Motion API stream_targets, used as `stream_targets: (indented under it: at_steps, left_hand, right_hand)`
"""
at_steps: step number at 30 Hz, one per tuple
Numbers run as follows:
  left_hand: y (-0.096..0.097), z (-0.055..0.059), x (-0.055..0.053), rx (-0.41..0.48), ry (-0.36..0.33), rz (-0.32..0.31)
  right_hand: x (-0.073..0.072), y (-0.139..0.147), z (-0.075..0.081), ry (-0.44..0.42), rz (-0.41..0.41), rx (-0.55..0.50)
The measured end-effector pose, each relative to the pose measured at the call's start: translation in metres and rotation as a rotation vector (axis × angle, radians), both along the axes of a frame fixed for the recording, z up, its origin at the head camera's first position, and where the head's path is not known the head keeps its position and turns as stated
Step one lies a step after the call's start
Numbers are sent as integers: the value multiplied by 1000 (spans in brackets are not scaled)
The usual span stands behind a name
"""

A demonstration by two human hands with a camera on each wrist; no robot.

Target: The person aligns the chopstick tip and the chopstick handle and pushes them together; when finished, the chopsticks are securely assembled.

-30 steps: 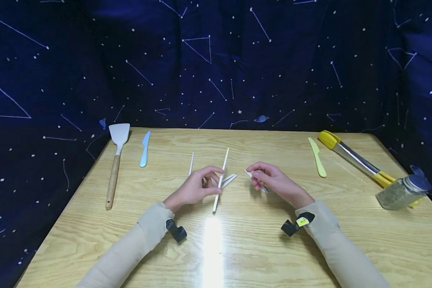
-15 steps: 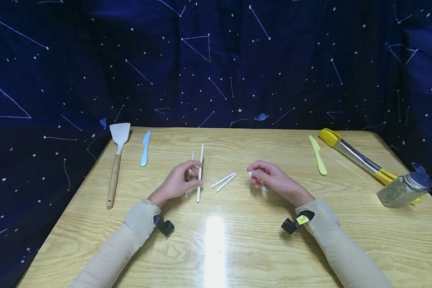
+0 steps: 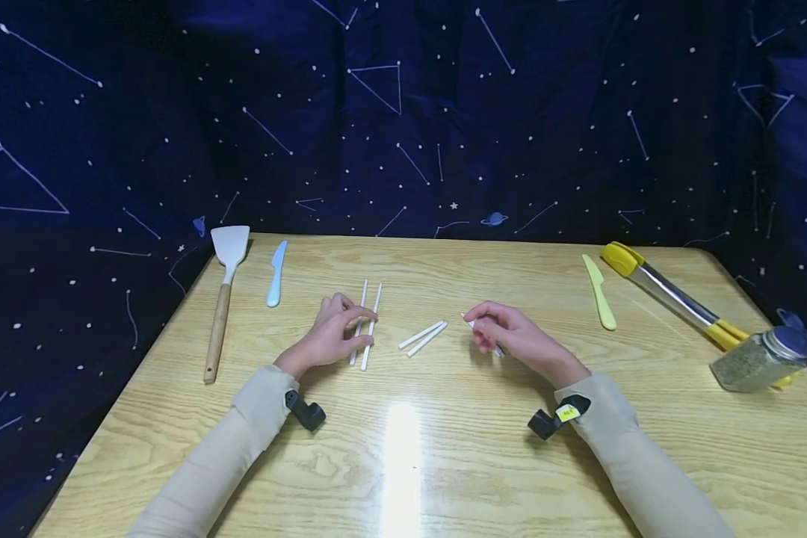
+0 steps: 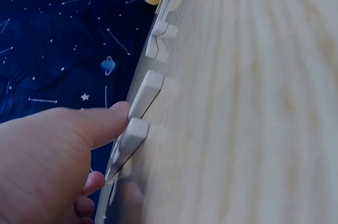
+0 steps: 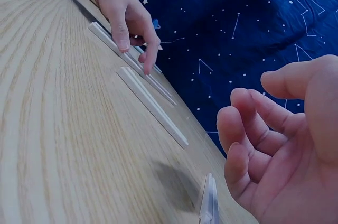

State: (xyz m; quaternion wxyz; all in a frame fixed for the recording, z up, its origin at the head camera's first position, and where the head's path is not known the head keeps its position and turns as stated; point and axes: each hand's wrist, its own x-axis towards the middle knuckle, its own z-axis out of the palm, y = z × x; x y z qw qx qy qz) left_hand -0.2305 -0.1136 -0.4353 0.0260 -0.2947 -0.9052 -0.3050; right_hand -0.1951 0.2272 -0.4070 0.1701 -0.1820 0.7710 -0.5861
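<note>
My left hand (image 3: 329, 336) pinches a white chopstick (image 3: 366, 355) between thumb and fingers, low over the table. Just left of it, nearly parallel, lies a second chopstick (image 3: 363, 295), partly behind the fingers. In the left wrist view the thumb meets the farther chopstick (image 4: 147, 93). Two more chopsticks (image 3: 420, 335) lie slanted in the middle, close together. My right hand (image 3: 518, 340) hovers with loosely curled fingers, nothing in its grasp. Beneath it are further white sticks (image 5: 209, 203), mostly covered by the hand in the head view.
At the left lie a spatula (image 3: 220, 321) with a wooden handle and a blue knife (image 3: 276, 276). To the right are a light green knife (image 3: 600, 295), yellow-tipped tongs (image 3: 672, 295) and a tilted jar (image 3: 753, 364) of dried herbs. A dark starry cloth (image 3: 403, 134) hangs behind.
My left hand has carried the chopstick leftward from the middle pair and lowered it beside the left one. My right hand has stayed in place.
</note>
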Motion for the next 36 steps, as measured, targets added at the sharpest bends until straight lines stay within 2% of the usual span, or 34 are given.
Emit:
stream_targets:
  at_steps: [6,11,16,24,31,36]
  left_hand:
    - [-4,-3,-3,-28,-10,17]
    - [-12,-4,-3,-28,-2,31]
    - [-22,-4,-2,-26,-14,48]
    - [-37,-3,-1,-17,-37,61]
    - [-45,-1,-2,6,-123,57]
    - [-46,1,-2,70,-175,48]
  right_hand:
    - [0,0,-2,13,-7,17]
    - [-1,2,-6,93,-20,68]
    - [-2,4,-6,198,-65,168]
    - [-6,10,-10,270,-193,393]
    - [-8,15,-17,322,-206,485]
    - [-6,13,-17,306,-221,518]
